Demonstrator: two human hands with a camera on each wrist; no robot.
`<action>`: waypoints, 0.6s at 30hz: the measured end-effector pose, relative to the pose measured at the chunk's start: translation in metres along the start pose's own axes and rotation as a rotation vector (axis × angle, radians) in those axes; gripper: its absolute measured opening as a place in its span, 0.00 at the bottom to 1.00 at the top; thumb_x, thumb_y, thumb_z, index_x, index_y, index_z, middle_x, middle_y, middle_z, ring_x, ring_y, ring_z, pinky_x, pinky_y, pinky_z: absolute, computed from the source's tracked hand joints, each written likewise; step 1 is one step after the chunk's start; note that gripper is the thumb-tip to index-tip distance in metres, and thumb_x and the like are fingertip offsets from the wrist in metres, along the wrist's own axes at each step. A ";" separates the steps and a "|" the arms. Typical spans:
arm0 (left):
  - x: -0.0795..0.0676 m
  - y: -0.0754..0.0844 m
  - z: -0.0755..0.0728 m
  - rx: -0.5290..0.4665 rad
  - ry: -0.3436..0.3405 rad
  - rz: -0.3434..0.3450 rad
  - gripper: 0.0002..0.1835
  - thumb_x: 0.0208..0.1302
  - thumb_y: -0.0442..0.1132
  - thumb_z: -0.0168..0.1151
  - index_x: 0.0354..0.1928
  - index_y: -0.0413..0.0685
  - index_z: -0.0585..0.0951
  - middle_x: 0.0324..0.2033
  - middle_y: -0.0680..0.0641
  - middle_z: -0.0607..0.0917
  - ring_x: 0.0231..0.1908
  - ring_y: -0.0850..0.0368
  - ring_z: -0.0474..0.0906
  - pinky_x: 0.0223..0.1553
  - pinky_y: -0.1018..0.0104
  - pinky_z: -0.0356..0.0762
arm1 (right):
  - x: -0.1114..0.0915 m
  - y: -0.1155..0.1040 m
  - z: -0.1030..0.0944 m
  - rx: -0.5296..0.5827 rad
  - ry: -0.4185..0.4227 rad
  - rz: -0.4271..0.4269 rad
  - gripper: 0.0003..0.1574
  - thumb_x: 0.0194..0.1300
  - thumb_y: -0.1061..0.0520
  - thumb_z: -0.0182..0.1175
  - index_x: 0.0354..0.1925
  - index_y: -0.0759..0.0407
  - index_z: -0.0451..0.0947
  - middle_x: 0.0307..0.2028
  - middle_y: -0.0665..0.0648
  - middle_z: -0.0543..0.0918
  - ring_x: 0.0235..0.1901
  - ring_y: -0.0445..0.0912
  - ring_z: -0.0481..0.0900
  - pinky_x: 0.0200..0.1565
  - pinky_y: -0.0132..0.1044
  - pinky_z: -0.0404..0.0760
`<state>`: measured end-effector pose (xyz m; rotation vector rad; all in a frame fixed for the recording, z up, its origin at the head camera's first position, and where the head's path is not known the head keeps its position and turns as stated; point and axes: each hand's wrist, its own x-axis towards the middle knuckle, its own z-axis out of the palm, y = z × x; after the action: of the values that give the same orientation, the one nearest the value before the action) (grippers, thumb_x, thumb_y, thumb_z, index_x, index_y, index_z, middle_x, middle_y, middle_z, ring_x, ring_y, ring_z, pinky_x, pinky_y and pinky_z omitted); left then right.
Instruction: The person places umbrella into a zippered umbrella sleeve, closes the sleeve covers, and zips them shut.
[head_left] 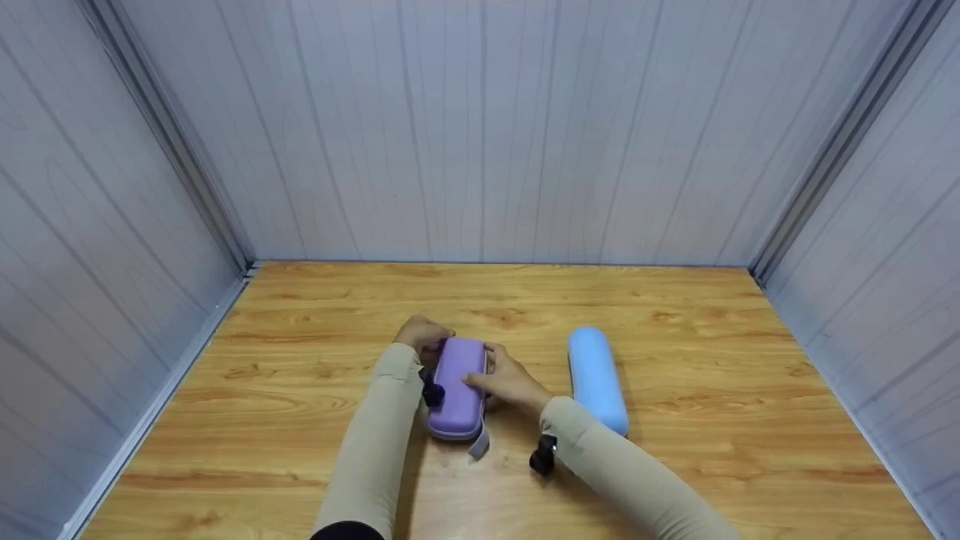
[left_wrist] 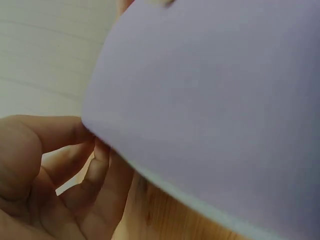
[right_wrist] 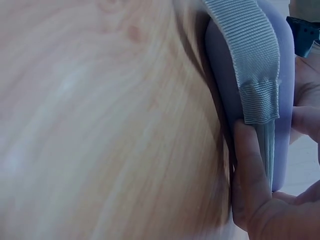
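A purple zipped case (head_left: 459,367) lies lengthwise on the wooden table, lid side up. At its far left corner, my left hand (head_left: 424,334) pinches the edge; the left wrist view shows thumb and fingers meeting there, and whatever lies between the fingertips is hidden. My right hand (head_left: 514,381) grips the right side, thumb on the lid and fingers along the zipped side. A grey strap (right_wrist: 255,55) hangs from the near right end of the case, beside the grey zip (right_wrist: 266,150). The case looks closed along the visible side.
A light blue case (head_left: 598,379) of similar long shape lies to the right, close to my right forearm. The wooden table (head_left: 300,390) is bounded by pale panel walls (head_left: 480,135) at the back, left and right. A small black camera (head_left: 543,456) sits on my right wrist.
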<state>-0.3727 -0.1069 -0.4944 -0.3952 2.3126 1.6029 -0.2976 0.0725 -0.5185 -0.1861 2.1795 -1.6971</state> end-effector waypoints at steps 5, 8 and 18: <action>-0.007 0.002 0.001 0.059 0.086 0.050 0.06 0.49 0.33 0.65 0.29 0.37 0.82 0.23 0.45 0.79 0.24 0.53 0.78 0.26 0.60 0.78 | 0.000 0.001 0.000 0.020 -0.006 0.002 0.56 0.52 0.50 0.67 0.68 0.59 0.45 0.60 0.67 0.64 0.38 0.52 0.79 0.30 0.44 0.80; -0.012 0.005 0.003 0.152 0.140 0.110 0.07 0.51 0.35 0.63 0.31 0.38 0.83 0.26 0.44 0.81 0.25 0.52 0.78 0.24 0.62 0.77 | 0.001 0.001 -0.001 0.015 -0.008 -0.007 0.56 0.53 0.50 0.67 0.68 0.59 0.45 0.61 0.65 0.64 0.39 0.52 0.79 0.30 0.44 0.80; -0.011 0.006 0.009 0.202 0.172 0.135 0.09 0.54 0.38 0.63 0.32 0.38 0.83 0.29 0.44 0.81 0.26 0.53 0.77 0.26 0.64 0.77 | 0.000 0.000 -0.003 0.006 -0.003 -0.006 0.55 0.54 0.50 0.66 0.68 0.59 0.45 0.60 0.66 0.64 0.35 0.51 0.80 0.29 0.45 0.80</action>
<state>-0.3641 -0.0962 -0.4882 -0.3485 2.6534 1.4241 -0.2986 0.0753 -0.5177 -0.1938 2.1738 -1.7057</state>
